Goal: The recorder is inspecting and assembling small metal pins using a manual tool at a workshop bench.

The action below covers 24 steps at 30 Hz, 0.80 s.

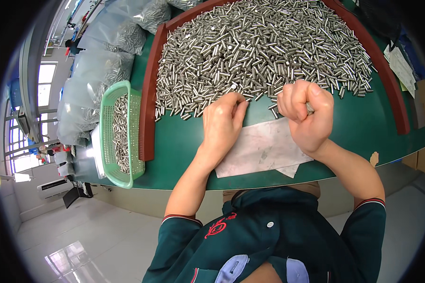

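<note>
The right hand (303,113) is curled into a fist, seemingly around gathered metal pins; the left hand (223,123), fingers together, rests flat at the pin heap's (264,47) edge on the green counter (184,151), sorting.

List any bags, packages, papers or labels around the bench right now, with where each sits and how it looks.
Clear plastic bags: stacked at the bench's far left, filled with small metal pins.
Paper slips: far right edge of the bench, white and pale green, print too small to tell.
Grey-white sheet: flat on the green mat under both hands.
</note>
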Motion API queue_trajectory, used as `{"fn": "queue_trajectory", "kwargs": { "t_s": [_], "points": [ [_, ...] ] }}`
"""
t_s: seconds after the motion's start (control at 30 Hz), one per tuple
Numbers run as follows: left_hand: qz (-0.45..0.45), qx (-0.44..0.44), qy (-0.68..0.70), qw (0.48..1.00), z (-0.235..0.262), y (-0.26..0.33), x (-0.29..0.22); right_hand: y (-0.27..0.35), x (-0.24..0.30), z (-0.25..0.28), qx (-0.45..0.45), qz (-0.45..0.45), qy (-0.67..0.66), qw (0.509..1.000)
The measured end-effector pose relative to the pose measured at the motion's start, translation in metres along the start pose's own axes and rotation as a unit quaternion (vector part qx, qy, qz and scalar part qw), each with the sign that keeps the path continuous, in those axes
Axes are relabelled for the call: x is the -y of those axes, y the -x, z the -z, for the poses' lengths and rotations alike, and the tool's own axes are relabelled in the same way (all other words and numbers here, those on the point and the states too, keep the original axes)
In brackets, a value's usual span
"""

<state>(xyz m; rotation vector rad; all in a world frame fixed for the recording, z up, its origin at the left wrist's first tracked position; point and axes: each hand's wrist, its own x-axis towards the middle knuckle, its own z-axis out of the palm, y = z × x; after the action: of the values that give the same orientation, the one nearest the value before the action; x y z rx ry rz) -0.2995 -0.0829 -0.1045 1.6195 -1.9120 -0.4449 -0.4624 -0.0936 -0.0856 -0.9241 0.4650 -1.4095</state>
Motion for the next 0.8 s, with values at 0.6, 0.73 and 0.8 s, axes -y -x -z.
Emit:
{"fn": "queue_trajectory", "kwargs": {
  "t_s": [0.6,0.73,0.8],
  "points": [
    [0.219,0.145,0.483,0.835,0.011,0.009,0.011,-0.003,0.000,0.002,-0.002,-0.033,-0.022,0.999],
    [0.263,0.130,0.690,0.662,0.020,0.003,0.014,-0.004,0.001,0.003,-0.006,-0.035,-0.020,0.999],
    [0.221,0.107,0.692,0.679,0.023,0.005,0.024,-0.004,0.001,0.002,-0.003,-0.038,-0.021,0.999]
  ]
}}
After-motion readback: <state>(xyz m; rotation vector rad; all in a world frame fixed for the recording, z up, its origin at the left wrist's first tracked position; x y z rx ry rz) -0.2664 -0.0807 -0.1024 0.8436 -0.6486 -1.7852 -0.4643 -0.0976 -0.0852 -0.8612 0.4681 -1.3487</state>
